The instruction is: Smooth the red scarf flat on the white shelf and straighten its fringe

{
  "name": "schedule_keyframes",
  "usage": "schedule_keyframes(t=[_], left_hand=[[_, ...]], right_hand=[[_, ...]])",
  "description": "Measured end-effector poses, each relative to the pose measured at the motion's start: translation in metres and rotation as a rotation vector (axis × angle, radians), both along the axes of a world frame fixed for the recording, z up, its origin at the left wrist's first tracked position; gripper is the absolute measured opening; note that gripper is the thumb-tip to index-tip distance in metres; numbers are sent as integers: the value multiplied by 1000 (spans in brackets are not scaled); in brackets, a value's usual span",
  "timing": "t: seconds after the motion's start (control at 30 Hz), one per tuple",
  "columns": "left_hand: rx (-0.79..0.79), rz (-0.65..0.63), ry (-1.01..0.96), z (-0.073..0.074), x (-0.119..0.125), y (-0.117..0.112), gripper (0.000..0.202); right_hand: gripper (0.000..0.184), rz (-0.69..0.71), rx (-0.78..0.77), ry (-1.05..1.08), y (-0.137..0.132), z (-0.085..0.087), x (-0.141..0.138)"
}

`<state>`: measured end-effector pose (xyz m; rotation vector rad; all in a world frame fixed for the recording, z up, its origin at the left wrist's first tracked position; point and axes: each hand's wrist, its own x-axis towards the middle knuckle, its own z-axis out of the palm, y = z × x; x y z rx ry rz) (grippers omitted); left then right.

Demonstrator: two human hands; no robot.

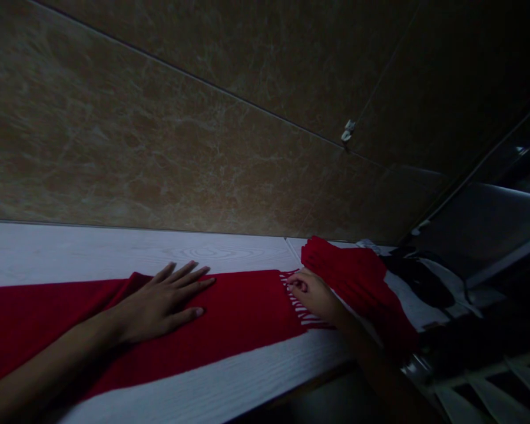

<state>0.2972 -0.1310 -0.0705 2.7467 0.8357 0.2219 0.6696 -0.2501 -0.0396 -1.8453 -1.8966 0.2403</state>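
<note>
A red scarf (242, 309) lies stretched along a white wood-grain tabletop (115, 250). My left hand (163, 300) rests flat on the scarf near its middle, fingers spread and open. My right hand (311, 291) is at the scarf's fringed end (298, 306), fingers curled and pinching the fringe. The light is dim.
A pile of folded cloth lies at the table's right end: a red piece (353, 271) and a black and white piece (417, 285). A brown marbled tile wall (203, 129) rises behind the table. White slats (490, 383) show at the lower right, past the table's front edge.
</note>
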Motion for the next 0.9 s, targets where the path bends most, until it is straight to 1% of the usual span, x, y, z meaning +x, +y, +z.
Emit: schedule_keyframes(t=[0.07, 0.17, 0.23, 0.33, 0.4, 0.47, 0.53, 0.57, 0.6, 0.67, 0.73, 0.77, 0.8, 0.9], left_hand=[[-7, 7, 8, 1, 0, -1, 66], [-23, 8, 15, 3, 0, -3, 66], [-21, 6, 2, 4, 0, -3, 67], [-21, 10, 5, 4, 0, -3, 68], [-24, 6, 12, 4, 0, -3, 68], [-25, -1, 9, 4, 0, -3, 67], [-27, -1, 10, 5, 0, -2, 67], [-29, 1, 16, 5, 0, -2, 67], [-30, 4, 22, 4, 0, -2, 67], [-29, 5, 23, 3, 0, -2, 67], [-21, -4, 4, 1, 0, -1, 67], [-16, -9, -8, 0, -1, 0, 66], [-12, -13, -18, -1, -1, 0, 66], [-11, -13, -17, 0, -1, 0, 66]], right_hand=[[7, 10, -41, 50, 10, -4, -11], [5, -6, -106, 54, 20, -8, -19], [7, -32, -182, 89, 24, -8, -20], [14, -56, -295, 205, 27, -5, -16], [21, -42, -322, 277, 27, 0, -9], [28, -23, -380, 317, 27, 6, 4], [30, -24, -450, 310, 26, 16, 22], [30, -40, -461, 287, 25, 22, 32], [29, -67, -444, 253, 24, 28, 41], [21, -133, -329, 152, 21, 38, 53], [11, -161, -184, 53, 17, 42, 53], [11, -136, -129, 17, 14, 41, 48], [15, -89, -92, -7, 11, 37, 40], [24, 59, -61, -51, 5, 16, 15]])
